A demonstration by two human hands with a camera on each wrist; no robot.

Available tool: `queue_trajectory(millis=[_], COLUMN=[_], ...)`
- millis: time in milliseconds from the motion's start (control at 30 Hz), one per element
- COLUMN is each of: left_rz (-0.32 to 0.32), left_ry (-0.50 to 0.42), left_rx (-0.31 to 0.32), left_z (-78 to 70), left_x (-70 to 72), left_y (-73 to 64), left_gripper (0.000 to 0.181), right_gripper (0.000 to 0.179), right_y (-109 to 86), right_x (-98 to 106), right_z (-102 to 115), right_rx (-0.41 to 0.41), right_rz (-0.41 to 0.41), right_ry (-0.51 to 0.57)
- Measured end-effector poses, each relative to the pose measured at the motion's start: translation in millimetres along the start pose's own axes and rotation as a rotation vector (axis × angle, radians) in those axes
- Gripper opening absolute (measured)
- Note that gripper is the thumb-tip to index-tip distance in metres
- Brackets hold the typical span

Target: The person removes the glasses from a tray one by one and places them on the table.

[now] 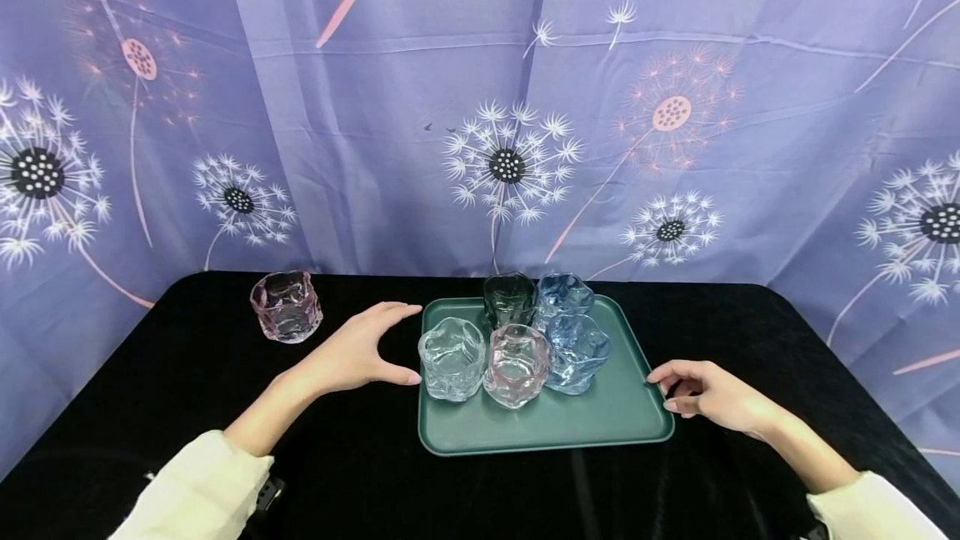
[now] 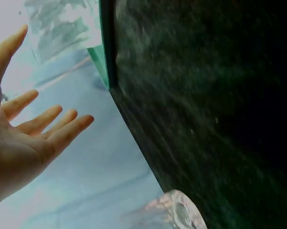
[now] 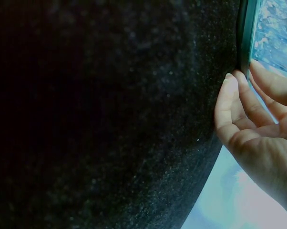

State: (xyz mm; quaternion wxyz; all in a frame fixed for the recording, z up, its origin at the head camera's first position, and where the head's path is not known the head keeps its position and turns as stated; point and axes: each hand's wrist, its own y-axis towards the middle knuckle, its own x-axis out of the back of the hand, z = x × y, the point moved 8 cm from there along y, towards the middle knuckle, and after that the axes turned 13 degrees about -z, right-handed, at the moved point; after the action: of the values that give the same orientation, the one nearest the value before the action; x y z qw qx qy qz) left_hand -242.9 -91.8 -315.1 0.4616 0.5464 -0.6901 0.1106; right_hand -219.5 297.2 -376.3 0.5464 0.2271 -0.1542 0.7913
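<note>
A green tray point(image 1: 517, 436) carries several wavy glass cups. A clear cup point(image 1: 452, 359) is at its left, beside a pale pink cup point(image 1: 517, 365). Behind and right of these are a dark grey cup point(image 1: 509, 298) and two blue cups, a front one point(image 1: 577, 352) and a back one point(image 1: 564, 293). My left hand point(image 1: 358, 348) is held just left of the tray, thumb and fingers spread toward the clear cup, nothing between them. With bent fingers, my right hand point(image 1: 708, 394) pinches the tray's right rim, the thumb over its edge.
Another pink glass cup point(image 1: 287, 307) sits off the tray, at the back left behind my left forearm. The table wears a black cloth point(image 1: 360, 473). A purple dandelion-print curtain point(image 1: 390, 148) hangs along the table's back edge.
</note>
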Motion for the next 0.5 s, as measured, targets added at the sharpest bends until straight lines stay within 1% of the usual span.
queue_trajectory(millis=[100,267,500], left_rz=[0.013,0.033,0.056], left_ry=[-0.008,-0.025,-0.052], left_rx=[-0.024,-0.031,-0.009], left_z=[-8.4,-18.7,-25.7], left_x=[-7.6,-17.3,-29.0], left_y=[1.7,4.4,9.1], left_gripper=[0.082,0.082,0.084], right_gripper=[0.032,0.032,0.031], right_y=[-0.3,-0.2,0.1], right_x=[0.3,0.1,0.1], right_z=[-0.4,-1.6,-2.6], right_rx=[-0.007,-0.013,-0.02], right_rz=[-0.002,0.001,-0.003], right_ry=[-0.001,0.005,0.005])
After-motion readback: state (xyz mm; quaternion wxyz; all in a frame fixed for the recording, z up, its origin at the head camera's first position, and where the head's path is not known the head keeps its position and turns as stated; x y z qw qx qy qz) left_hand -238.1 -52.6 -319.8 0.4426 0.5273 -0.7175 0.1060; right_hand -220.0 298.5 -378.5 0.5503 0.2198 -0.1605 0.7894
